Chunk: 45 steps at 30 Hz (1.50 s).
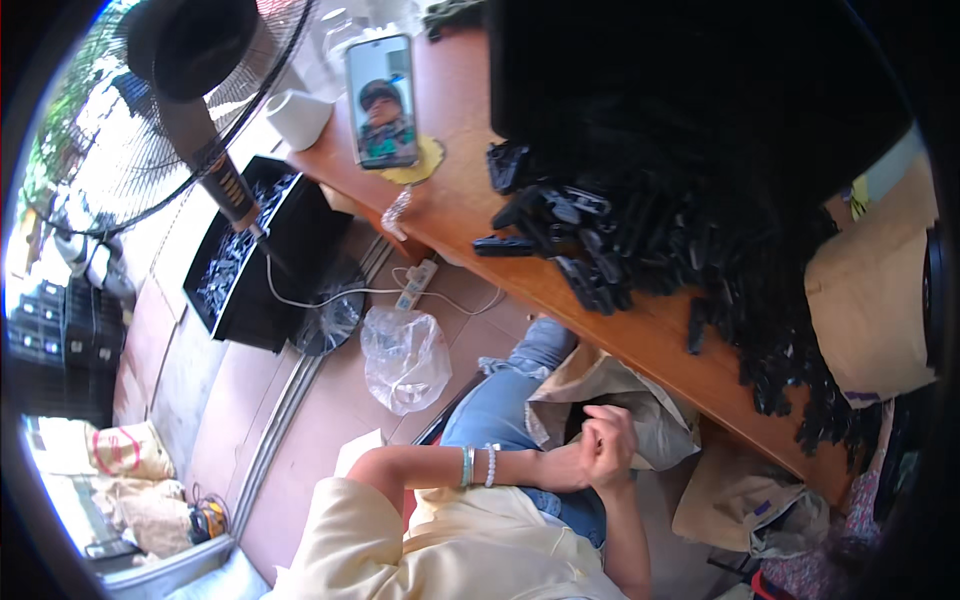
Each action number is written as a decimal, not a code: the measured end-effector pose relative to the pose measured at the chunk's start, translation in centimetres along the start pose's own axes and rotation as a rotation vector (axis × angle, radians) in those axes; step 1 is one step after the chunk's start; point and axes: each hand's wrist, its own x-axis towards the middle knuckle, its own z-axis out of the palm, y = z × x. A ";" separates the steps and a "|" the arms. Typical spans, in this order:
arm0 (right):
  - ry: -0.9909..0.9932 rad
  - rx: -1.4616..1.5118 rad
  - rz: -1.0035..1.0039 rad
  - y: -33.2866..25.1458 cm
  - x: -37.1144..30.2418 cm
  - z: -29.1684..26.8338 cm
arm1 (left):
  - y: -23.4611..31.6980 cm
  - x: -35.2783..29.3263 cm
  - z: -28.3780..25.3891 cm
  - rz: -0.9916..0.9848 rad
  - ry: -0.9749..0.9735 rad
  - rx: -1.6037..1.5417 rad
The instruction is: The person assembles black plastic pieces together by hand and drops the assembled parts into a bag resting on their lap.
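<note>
In front of my body my two hands meet over my lap, beside an open paper sack standing at the table's edge. My right hand is curled closed, and whatever it may hold is hidden. Against its wrist lies my left hand, its fingers mostly out of sight. Two bracelets circle my left wrist. Nearest to the hands on the table, many small black plastic parts spill in a heap from a large black bin.
A phone stands on the wooden table near a white cup. At left are a fan and a black crate of parts. A power strip, plastic bag and paper bag also show.
</note>
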 end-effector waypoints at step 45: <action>-0.530 0.282 0.354 -4.4 4.2 13.7 | -23.6 -40.7 8.6 -1.569 -0.536 -0.158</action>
